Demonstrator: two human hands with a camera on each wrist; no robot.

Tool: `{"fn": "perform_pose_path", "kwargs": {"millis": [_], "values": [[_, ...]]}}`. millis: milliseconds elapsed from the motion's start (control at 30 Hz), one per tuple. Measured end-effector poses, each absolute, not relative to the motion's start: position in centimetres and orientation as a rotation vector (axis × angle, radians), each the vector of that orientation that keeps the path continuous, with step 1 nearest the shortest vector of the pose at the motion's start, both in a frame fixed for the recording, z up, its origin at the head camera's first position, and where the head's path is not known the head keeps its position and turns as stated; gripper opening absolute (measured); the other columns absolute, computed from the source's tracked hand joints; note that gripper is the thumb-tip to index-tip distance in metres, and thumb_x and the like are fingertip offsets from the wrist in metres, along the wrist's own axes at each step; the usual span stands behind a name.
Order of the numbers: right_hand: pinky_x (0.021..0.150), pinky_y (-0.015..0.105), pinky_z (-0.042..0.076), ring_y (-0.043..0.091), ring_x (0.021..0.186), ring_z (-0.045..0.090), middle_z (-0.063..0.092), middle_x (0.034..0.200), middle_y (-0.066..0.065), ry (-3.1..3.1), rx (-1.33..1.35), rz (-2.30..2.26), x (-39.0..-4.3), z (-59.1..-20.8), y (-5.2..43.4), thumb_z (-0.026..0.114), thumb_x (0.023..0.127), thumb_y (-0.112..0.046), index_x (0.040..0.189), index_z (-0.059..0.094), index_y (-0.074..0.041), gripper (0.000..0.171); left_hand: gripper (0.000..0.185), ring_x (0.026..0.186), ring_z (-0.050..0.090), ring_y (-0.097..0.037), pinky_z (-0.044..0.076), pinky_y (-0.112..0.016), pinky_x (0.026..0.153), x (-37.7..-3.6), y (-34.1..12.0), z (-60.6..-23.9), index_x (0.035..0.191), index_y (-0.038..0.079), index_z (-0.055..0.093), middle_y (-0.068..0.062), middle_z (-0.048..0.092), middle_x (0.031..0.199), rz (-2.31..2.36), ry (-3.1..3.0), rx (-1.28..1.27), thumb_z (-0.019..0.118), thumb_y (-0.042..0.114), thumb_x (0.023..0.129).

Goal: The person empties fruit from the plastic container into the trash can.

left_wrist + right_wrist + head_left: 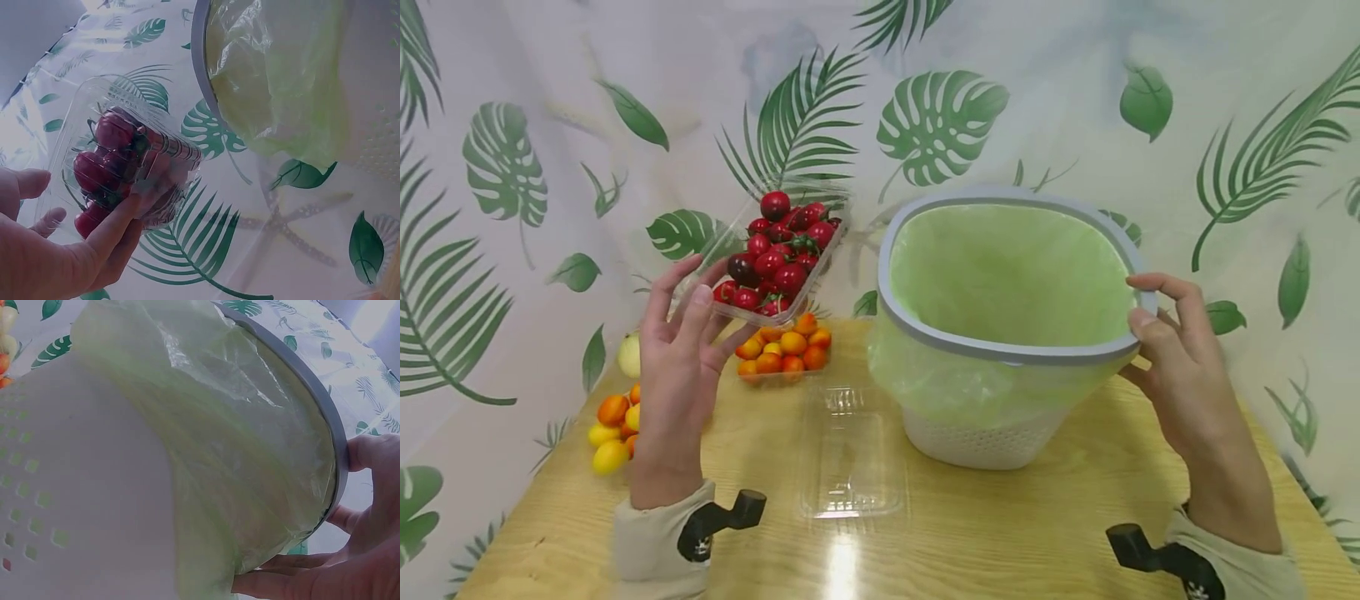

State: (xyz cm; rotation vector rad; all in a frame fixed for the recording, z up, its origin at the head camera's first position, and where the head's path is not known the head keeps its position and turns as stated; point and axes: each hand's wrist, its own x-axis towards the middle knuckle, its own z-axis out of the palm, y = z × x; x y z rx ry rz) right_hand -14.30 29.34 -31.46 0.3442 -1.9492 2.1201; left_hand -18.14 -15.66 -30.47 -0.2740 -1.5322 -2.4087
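Bin (992,350), lined with a green bag (1007,267), tilted toward the viewer at right by the right hand (1165,333) gripping its grey rim; left hand (681,358) holds the clear tray of red cherry tomatoes (778,254) raised, far left, tipped toward the opening.

The bin (1000,333) is hiding its own base and the table behind it, the left hand (681,358) is covering part of the loose fruit pile (613,429), and both forearms are running off frame.
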Motion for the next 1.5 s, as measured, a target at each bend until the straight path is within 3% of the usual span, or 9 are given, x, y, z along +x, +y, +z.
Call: {"fn": "perform_pose_path", "kwargs": {"millis": [533, 933, 1200, 1500], "values": [[0.083, 0.022, 0.052, 0.025, 0.113, 0.056, 0.045, 0.138, 0.015, -1.997, 0.356, 2.094, -14.5, -31.3, 29.2, 0.041, 0.110, -0.015, 0.146, 0.040, -0.018, 0.036, 0.040, 0.128, 0.058, -0.039, 0.059, -0.049, 0.089, -17.8, -11.9, -29.3, 0.144, 0.017, 0.052, -0.016, 0.052, 0.150, -2.266, -1.406, -0.359, 0.059, 0.017, 0.105], [0.084, 0.023, 0.052, 0.024, 0.112, 0.058, 0.047, 0.135, 0.014, -1.989, 0.360, 2.108, -14.3, -31.2, 29.2, 0.040, 0.110, -0.016, 0.146, 0.039, -0.019, 0.035, 0.039, 0.134, 0.052, -0.035, 0.061, -0.042, 0.086, -17.0, -10.1, -28.6, 0.142, 0.013, 0.054, -0.014, 0.054, 0.148, -2.145, -1.386, -0.392, 0.061, 0.012, 0.103], [0.084, 0.024, 0.053, 0.024, 0.110, 0.058, 0.051, 0.128, 0.015, -1.977, 0.378, 2.116, -14.5, -31.6, 29.0, 0.041, 0.110, -0.015, 0.145, 0.039, -0.018, 0.035, 0.039, 0.132, 0.055, -0.036, 0.061, -0.044, 0.086, -17.6, -9.5, -28.8, 0.141, 0.014, 0.055, -0.012, 0.055, 0.147, -2.134, -1.376, -0.409, 0.062, 0.012, 0.103], [0.082, 0.023, 0.053, 0.024, 0.113, 0.056, 0.042, 0.139, 0.015, -1.982, 0.350, 2.105, -14.5, -31.7, 29.2, 0.042, 0.110, -0.015, 0.145, 0.040, -0.018, 0.035, 0.040, 0.124, 0.059, -0.041, 0.060, -0.046, 0.087, -17.6, -7.7, -29.0, 0.140, 0.013, 0.057, -0.014, 0.053, 0.146, -2.083, -1.368, -0.501, 0.064, 0.009, 0.101]]}}
